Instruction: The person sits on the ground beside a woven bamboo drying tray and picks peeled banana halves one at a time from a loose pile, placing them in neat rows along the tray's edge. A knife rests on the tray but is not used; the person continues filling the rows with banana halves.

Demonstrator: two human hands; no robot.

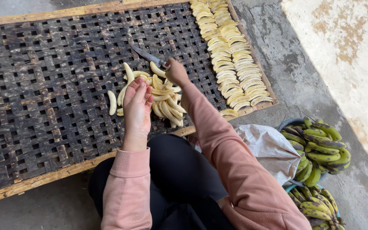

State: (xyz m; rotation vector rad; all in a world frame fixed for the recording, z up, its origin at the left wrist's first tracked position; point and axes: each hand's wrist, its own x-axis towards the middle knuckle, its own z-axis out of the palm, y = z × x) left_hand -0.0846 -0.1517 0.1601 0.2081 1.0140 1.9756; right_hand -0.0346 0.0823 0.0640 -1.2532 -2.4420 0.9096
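right hand (176, 72) grips a knife (150, 56), blade angled away, over the peeled bananas (165, 102). left hand (136, 104) lies loosely curled, holding nothing, beside that pile on the rack (43, 85).

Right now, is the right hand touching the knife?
Touching. The head view shows the right hand closed around the handle of the knife, whose blade sticks out up and left over the woven tray beside the peeled bananas.
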